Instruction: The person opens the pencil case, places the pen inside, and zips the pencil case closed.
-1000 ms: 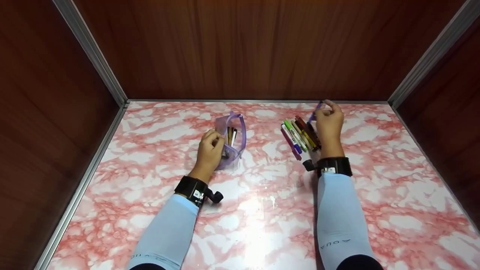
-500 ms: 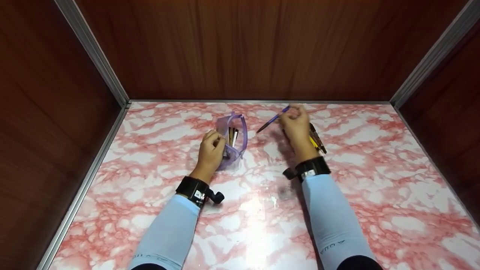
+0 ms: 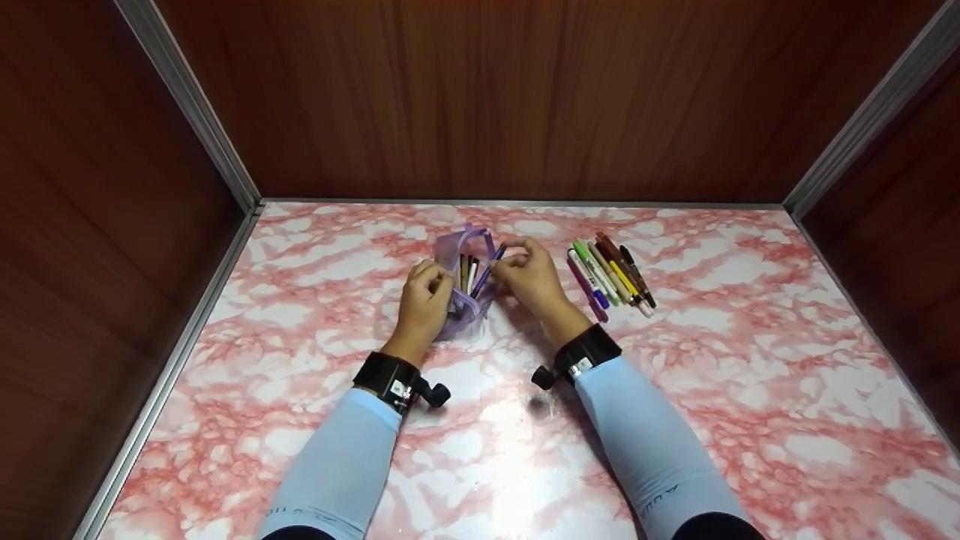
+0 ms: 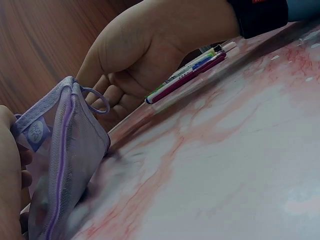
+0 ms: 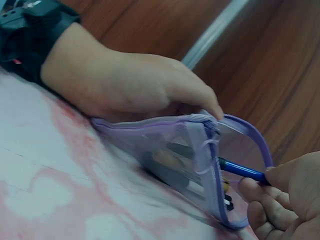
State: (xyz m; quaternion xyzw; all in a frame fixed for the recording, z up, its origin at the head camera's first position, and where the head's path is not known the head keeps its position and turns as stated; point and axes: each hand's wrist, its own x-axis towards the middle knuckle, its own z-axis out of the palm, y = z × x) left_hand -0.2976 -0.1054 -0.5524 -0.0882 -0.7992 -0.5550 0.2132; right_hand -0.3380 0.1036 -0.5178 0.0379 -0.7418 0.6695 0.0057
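A purple mesh pencil pouch [image 3: 466, 319] lies on the table with its zip mouth spread, facing right. My left hand [image 3: 424, 301] grips its near edge by the opening. Between thumb and fingers, my right hand [image 3: 534, 279] pinches the end of a blue pen [image 5: 245, 171]. That pen's dark front part is inside the pouch mouth, showing through the mesh in the right wrist view. Several other pens, one a white pen [image 3: 472, 276], stick up within the pouch. The left wrist view shows the pouch's side and zip [image 4: 61, 165], with the blue pen hidden there.
To the right lies a loose row of pens and markers, among them a green marker [image 3: 587, 259], a yellow pen [image 3: 621, 276] and a purple pen [image 3: 587, 291]. Dark wooden panels [image 3: 517, 105] with metal edging enclose the red-and-white marbled table [image 3: 750, 360].
My right hand has carried the blue pen left from the pen row and put its front part into the pouch mouth. My left hand has stayed on the pouch.
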